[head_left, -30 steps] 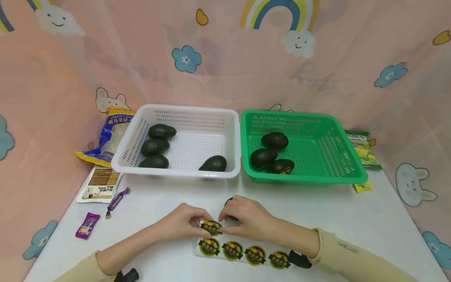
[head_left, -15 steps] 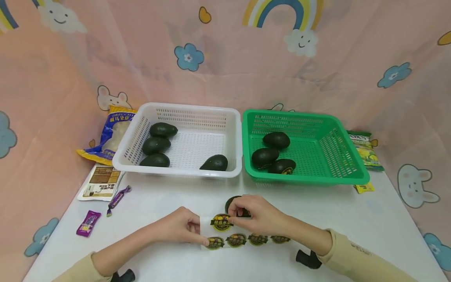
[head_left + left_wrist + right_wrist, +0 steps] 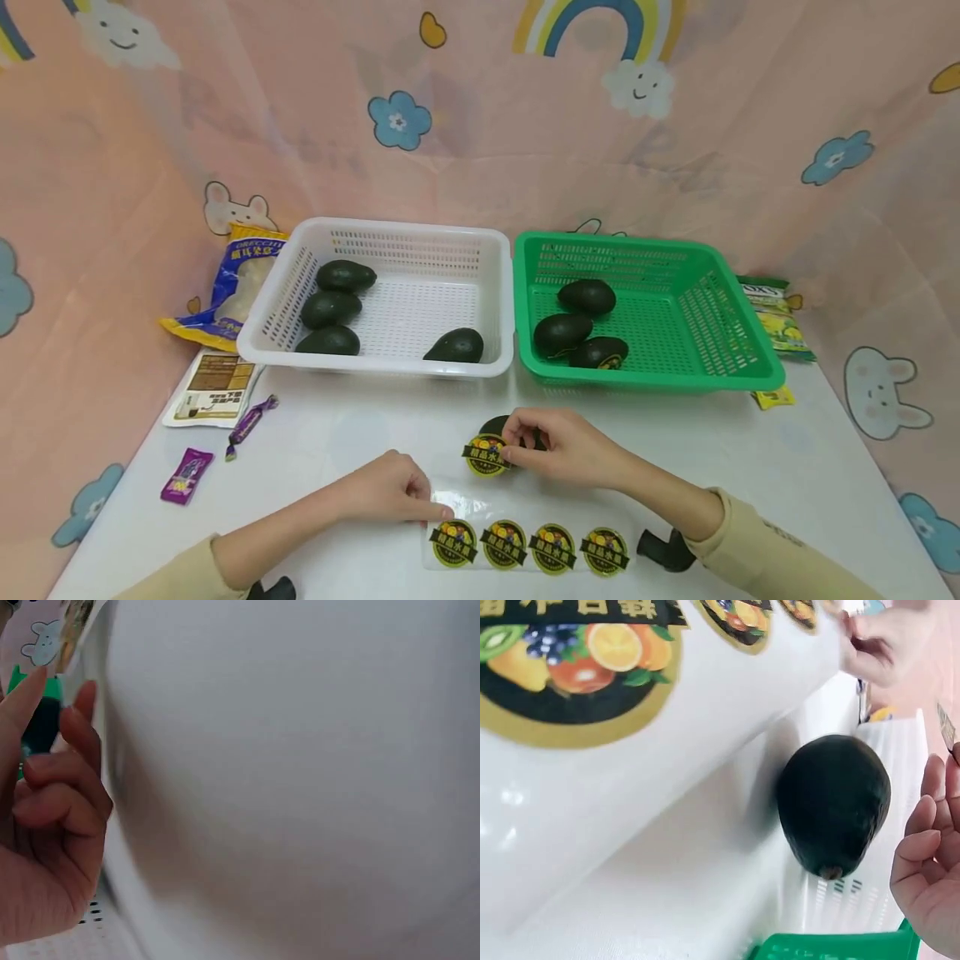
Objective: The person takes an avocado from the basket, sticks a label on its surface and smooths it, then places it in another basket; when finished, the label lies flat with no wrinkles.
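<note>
- The right hand (image 3: 558,446) pinches a round fruit sticker (image 3: 485,454) just above an avocado (image 3: 497,427) lying on the bench (image 3: 750,467).
- The left hand (image 3: 393,496), fingers extended, presses the sticker sheet (image 3: 525,542) at the near edge.

Eight avocados show: four in the white basket (image 3: 279,333), three in the green basket (image 3: 738,346), one on the table (image 3: 750,467). Five round stickers: four on the backing sheet (image 3: 480,504), one peeled sticker (image 3: 486,455) off it. Two baskets, two purple candies (image 3: 217,450), two hands.
</note>
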`<state>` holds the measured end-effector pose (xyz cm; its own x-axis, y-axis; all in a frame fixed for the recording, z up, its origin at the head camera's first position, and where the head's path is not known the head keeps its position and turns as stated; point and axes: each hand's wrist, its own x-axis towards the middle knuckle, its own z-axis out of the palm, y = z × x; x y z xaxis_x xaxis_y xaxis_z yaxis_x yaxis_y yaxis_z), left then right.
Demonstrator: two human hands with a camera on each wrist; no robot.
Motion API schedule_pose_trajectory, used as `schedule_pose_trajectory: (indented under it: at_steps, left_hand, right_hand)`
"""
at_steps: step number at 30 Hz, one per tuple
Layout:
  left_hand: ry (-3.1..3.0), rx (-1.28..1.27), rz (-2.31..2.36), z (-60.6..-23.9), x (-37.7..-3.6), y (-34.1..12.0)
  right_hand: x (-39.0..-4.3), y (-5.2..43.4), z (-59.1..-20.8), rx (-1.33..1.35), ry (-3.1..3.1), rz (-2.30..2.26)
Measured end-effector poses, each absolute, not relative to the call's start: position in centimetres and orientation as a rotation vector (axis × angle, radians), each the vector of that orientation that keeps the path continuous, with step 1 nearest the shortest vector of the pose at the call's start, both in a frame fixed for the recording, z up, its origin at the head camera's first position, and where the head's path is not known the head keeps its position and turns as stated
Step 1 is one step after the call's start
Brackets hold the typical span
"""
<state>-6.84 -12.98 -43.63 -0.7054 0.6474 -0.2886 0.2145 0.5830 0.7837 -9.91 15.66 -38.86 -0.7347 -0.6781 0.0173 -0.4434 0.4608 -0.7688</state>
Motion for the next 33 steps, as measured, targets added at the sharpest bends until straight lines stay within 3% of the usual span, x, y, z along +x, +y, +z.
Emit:
schedule_pose_trajectory:
  at_steps: [4, 9, 19, 29, 33]
  left_hand:
    - [2.455, 0.656, 1.007, -41.8, -7.3, -12.2]
    - [2.338, 0.577, 1.409, -40.1, -8.8, -10.4]
    - [2.226, 0.396, 1.658, -40.8, -9.6, -7.9]
    - [2.508, 0.549, 1.417, -43.2, -10.4, -6.5]
    - [2.682, 0.738, 1.296, -43.0, -10.3, -6.3]
  right_hand:
    - [-10.1, 16.0, -38.8, -0.938, 2.420, -1.133]
    - [-10.3, 16.2, -38.6, -0.929, 2.401, -1.133]
    - [-10.2, 17.9, -39.7, -0.565, 2.357, -1.329]
    - [-10.1, 18.0, -41.6, -0.559, 2.656, -1.117]
    - [-10.3, 18.1, -41.9, -0.679, 2.774, -1.123]
